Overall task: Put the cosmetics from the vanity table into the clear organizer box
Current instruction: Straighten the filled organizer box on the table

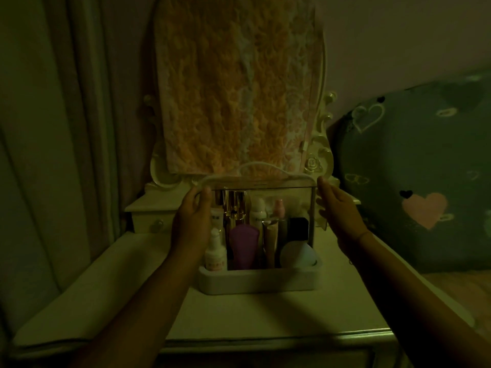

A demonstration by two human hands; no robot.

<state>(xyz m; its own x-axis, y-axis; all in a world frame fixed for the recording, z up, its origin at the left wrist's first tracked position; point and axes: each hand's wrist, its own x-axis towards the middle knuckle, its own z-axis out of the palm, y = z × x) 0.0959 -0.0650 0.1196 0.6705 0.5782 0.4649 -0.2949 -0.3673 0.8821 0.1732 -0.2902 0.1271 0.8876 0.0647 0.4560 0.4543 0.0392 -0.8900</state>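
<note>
My left hand (192,216) was curled round the lid's (260,183) left top corner, thumb in front, clamped on it. My right hand (336,208) sat against the right corner, thumb up on the edge; in that gloom I couldn't tell if it truly gripped. Between my palms stood the clear box (259,281) on the table (265,314), its long side running hand to hand, neither hand nearer. Below my fingers the bottles (244,248) stood upright, caps up. Swinging the lid shut looked next, I judged.
</note>
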